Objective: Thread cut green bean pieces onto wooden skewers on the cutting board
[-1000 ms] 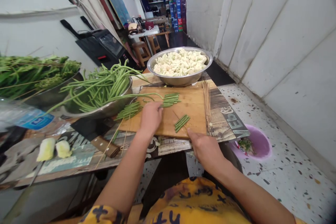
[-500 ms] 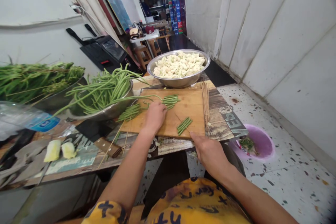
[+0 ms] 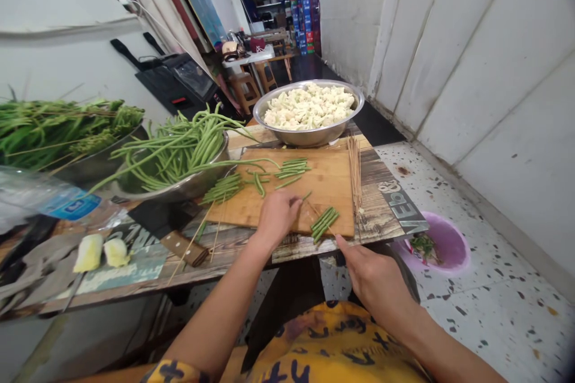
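Note:
My left hand (image 3: 277, 216) rests on the near part of a wooden cutting board (image 3: 326, 182) and pinches a short green bean piece at its fingertips. My right hand (image 3: 372, 275) is at the table's front edge, fingers closed on the near end of a thin bamboo skewer. Several cut bean pieces (image 3: 324, 222) are threaded side by side on that skewer, which lies just right of my left hand. More cut bean pieces (image 3: 291, 167) lie loose at the back of the board, and another pile (image 3: 222, 188) sits at its left edge.
A steel bowl of cauliflower (image 3: 309, 135) stands behind the board, a bowl of long beans (image 3: 179, 192) to its left. Loose skewers (image 3: 354, 170) lie along the board's right edge. A cleaver (image 3: 182, 246) lies left of the board. A pink basin (image 3: 447, 248) sits on the floor.
My left hand came back from the far bean pile toward the near edge with a bean piece. The skewer with its beans and my right hand shifted slightly right and nearer.

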Demonstrator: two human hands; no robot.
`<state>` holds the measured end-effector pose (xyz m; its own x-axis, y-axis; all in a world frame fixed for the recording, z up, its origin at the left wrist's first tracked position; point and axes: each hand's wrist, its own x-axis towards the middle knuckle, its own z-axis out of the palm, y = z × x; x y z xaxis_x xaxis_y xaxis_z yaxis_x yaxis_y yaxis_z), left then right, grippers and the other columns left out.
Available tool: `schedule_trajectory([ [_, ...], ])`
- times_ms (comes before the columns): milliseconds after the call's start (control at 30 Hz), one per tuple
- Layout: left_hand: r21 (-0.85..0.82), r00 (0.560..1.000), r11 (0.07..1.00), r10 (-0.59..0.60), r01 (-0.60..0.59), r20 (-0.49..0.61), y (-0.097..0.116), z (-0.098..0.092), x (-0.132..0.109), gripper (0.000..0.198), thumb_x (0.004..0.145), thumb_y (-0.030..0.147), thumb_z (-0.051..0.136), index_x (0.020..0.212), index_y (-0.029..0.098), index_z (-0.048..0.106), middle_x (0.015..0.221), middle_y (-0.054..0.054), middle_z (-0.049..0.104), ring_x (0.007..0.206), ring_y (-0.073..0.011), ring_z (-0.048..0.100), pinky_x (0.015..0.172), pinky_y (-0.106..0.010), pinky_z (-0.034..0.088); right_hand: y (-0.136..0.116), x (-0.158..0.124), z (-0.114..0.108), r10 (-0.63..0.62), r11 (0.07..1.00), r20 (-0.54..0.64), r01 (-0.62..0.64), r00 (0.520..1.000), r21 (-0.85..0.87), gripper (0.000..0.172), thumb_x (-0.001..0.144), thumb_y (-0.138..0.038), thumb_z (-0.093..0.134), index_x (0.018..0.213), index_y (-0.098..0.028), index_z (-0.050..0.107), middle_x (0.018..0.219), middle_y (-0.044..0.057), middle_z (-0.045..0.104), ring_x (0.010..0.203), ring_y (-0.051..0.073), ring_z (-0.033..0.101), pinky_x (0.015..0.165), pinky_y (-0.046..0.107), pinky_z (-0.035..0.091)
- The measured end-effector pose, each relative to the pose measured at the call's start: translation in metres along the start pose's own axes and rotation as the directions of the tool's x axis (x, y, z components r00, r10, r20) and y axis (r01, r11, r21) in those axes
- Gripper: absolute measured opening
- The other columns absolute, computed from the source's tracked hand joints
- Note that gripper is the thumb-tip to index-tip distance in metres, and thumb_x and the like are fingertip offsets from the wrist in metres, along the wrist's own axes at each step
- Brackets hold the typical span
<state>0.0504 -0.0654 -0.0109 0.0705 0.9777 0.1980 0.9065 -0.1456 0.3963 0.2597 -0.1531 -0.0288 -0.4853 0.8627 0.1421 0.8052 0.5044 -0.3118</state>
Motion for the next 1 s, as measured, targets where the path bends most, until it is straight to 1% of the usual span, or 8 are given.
schedule_trajectory([
  [167,0.001,1.0,1.0,0.006,-0.006,0.021,0.0001,-0.0032,0.0029,0.016,0.078,0.018,0.055,0.079,0.018,0.072,0.084,-0.005,0.07,0.08,-0.0184,0.061,0.072,-0.027,0.044,0.0006,-0.0025,0.0012,-0.009,1.0,-0.011,0.009,1.0,0.021,0.047,0.084,-0.007,0.036,0.128,-0.009,0.051,0.088,0.012,0.069,0.075,0.019,0.065,0.069,0.028,0.051],
  [400,-0.007,0.999,0.999,-0.049,0.049,0.02,-0.001,-0.0032,0.0021,0.014,0.078,0.022,0.058,0.078,0.018,0.071,0.081,-0.005,0.07,0.077,-0.0187,0.061,0.07,-0.028,0.043,-0.0008,0.0003,0.0027,0.005,1.0,0.036,-0.006,0.999,0.016,0.046,0.084,-0.007,0.036,0.128,-0.009,0.05,0.087,0.013,0.069,0.076,0.02,0.066,0.068,0.029,0.052],
  [567,0.016,0.999,0.999,-0.044,0.044,0.001,-0.0014,-0.0024,0.0023,0.014,0.078,0.021,0.057,0.076,0.018,0.071,0.081,-0.005,0.07,0.078,-0.0191,0.061,0.069,-0.027,0.043,-0.0013,0.0018,0.0016,0.014,1.0,0.028,-0.015,0.999,0.017,0.045,0.084,-0.007,0.038,0.127,-0.011,0.052,0.089,0.012,0.069,0.075,0.018,0.066,0.072,0.027,0.051],
  [767,-0.036,0.998,0.997,-0.063,0.063,-0.018,-0.0041,-0.0016,0.0021,0.013,0.078,0.022,0.058,0.076,0.019,0.07,0.08,-0.004,0.07,0.075,-0.0176,0.061,0.068,-0.026,0.042,-0.0026,0.0031,0.0014,-0.008,1.0,0.04,0.007,0.999,0.012,0.046,0.085,-0.007,0.038,0.129,-0.011,0.05,0.09,0.012,0.069,0.076,0.019,0.066,0.071,0.028,0.052],
  [1000,-0.031,0.999,0.998,-0.048,0.048,-0.011,-0.0035,-0.003,0.0034,0.013,0.078,0.02,0.058,0.074,0.018,0.07,0.079,-0.004,0.07,0.076,-0.0171,0.06,0.069,-0.026,0.042,-0.007,0.0055,-0.0032,0.014,1.0,0.107,-0.016,0.994,0.011,0.048,0.084,-0.006,0.038,0.13,-0.01,0.049,0.092,0.013,0.069,0.076,0.02,0.066,0.069,0.03,0.052],
])
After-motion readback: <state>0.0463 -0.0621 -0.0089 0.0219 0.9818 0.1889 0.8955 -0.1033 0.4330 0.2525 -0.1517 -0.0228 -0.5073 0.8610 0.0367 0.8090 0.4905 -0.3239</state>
